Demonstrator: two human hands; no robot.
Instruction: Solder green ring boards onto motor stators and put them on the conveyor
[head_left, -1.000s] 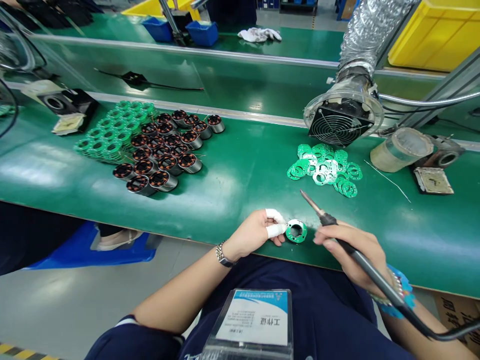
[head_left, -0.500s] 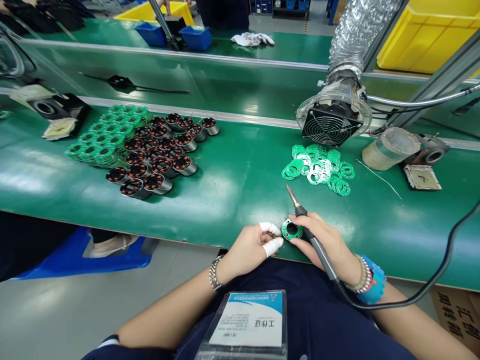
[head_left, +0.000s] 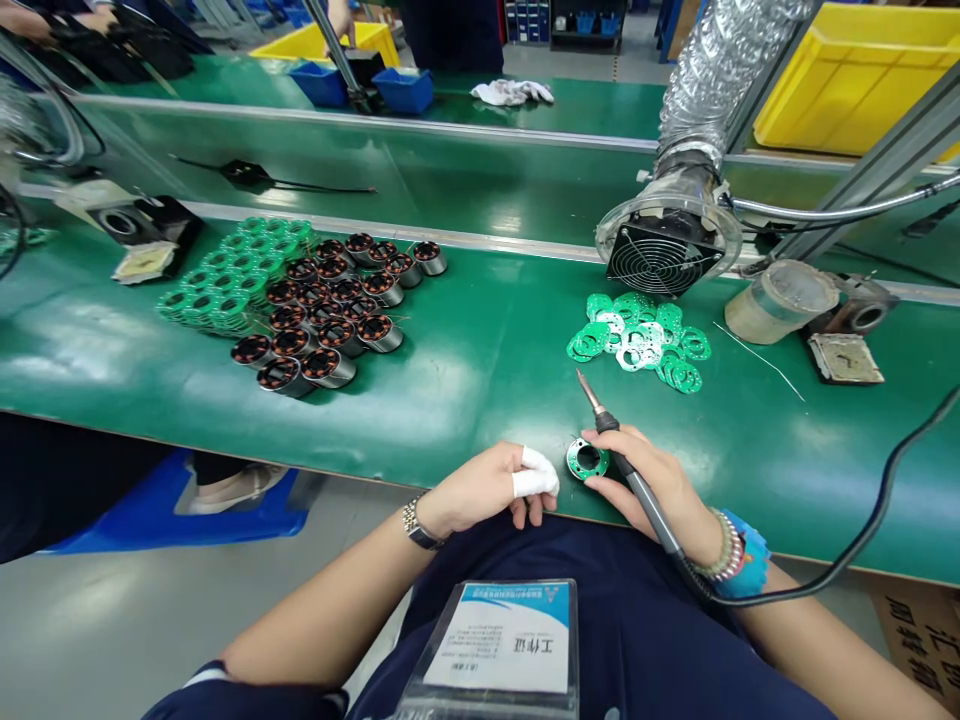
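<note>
My right hand [head_left: 652, 480] grips a round part topped with a green ring board [head_left: 587, 459] between thumb and finger. A soldering iron [head_left: 634, 475] lies across the same hand, its tip pointing up and away. Just left of the part, apart from it, is my left hand [head_left: 499, 485], its white-covered thumb and finger pressed together; whether anything small is between them is hidden. Loose green ring boards [head_left: 637, 335] lie in a pile beyond my right hand. At the left, metal cylinders with copper windings [head_left: 328, 367] stand beside stacked green boards [head_left: 225, 280].
A fan on a foil duct [head_left: 660, 255] hangs behind the loose boards. To its right are a cloudy jar [head_left: 780, 300] and an iron stand with a sponge [head_left: 847, 357]. Another stand [head_left: 142, 230] sits far left. The iron's black cable [head_left: 862, 540] runs right.
My left hand has drawn slightly away from the round part, and its fingers have folded down and together. My right hand still holds the part and the iron. The view has shifted slightly.
</note>
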